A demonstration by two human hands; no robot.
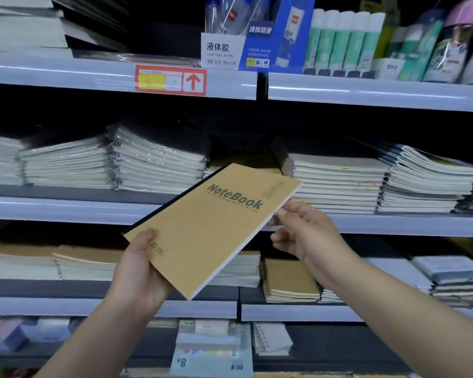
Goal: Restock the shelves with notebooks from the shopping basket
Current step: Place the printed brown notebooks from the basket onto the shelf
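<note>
Head view: tan black-spined notebook [210,233] in grip of left hand [139,271], corner in pinch of right hand [303,236].

On the top shelf [366,91], right of centre, a white sign card [221,51] printed with Chinese characters stands in front of clear bags of glue bottles [230,15]. Just beside it is a blue glue pack [280,34] showing a white bottle. Next comes a row of green-and-white glue sticks [344,42], upright and touching one another. Farther right are more bagged packs [445,53], blurred, one with a pink top [467,12]. A red-framed price label [171,81] with a yellow patch and a red up arrow sits on the shelf's front edge. At the bottom, a pale price card [210,358] reads ¥8, and blurred pink packs [3,331] lie at lower left.
</note>
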